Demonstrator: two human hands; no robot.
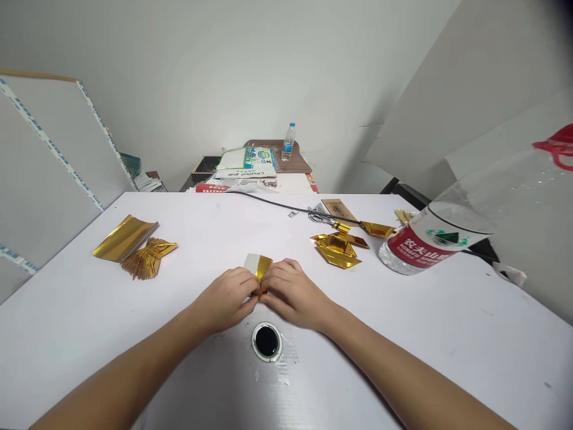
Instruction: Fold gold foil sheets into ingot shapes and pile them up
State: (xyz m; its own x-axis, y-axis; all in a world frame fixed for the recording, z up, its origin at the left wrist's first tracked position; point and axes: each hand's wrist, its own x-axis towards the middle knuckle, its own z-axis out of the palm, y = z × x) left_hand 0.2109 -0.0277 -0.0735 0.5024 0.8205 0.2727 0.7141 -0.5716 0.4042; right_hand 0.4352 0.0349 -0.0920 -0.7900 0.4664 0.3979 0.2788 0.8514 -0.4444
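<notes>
Both hands meet at the middle of the white table, over a small piece of gold foil paper point(265, 264) with a white strip along its left side. My left hand point(230, 297) pinches the paper's near end from the left. From the right, my right hand point(293, 291) grips the same end, its fingertips touching those of the left. The fingers hide the part being held, so its folds do not show clearly. Just below the hands, a round black disc with a pale rim point(267, 341) is set in the table under clear tape.
A gold foil stack point(123, 237) and a fringed gold bundle point(147, 258) lie left. Folded gold pieces point(339, 249) lie right, near a large plastic bottle point(414, 248). A black cable point(282, 205) crosses the far edge. A small water bottle point(288, 143) stands beyond.
</notes>
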